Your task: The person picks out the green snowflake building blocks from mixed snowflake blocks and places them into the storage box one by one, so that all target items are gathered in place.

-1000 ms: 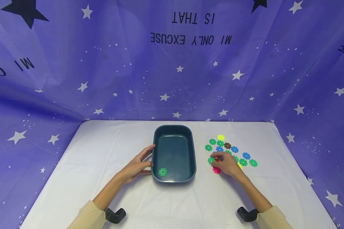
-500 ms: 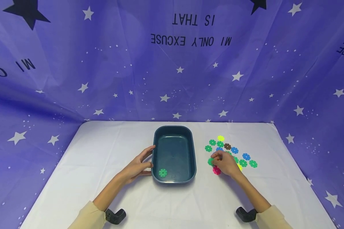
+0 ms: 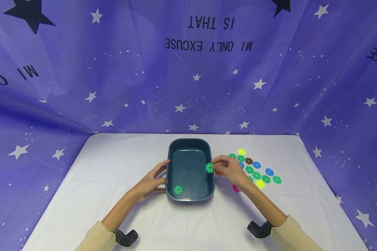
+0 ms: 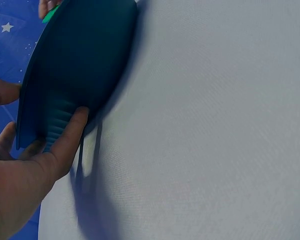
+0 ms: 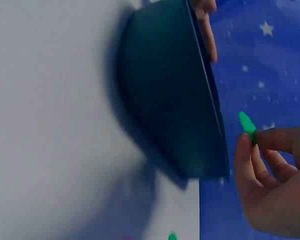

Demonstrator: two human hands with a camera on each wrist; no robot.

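A green snowflake disc [image 3: 209, 168], notched round its edge, is pinched between the thumb and fingers of my right hand [image 3: 230, 170] over the right rim of the dark teal basin [image 3: 190, 200]. In the right wrist view the disc [image 5: 247, 125] is held nearly edge-on, just above the rim. My left hand [image 3: 149, 183] rests against the basin's left wall, its spread fingers touching the outside and the rim. The left wrist view shows one fingertip [image 4: 80, 114] on the ribbed outer wall. Another green disc [image 3: 178, 190] lies flat in the basin's near left corner.
Right of the basin, several loose discs lie on the white cloth: green [image 3: 249, 169], blue [image 3: 269, 172], yellow [image 3: 260, 184], brown [image 3: 249, 161] and a partly hidden pink one [image 3: 236, 188]. Black wrist mounts [image 3: 126, 238] sit below both forearms. A purple star-patterned curtain [image 3: 188, 87] surrounds the table.
My right hand has lifted a green disc from the scattered ones and carried it left to the basin's right rim. The left hand and basin stay in place.
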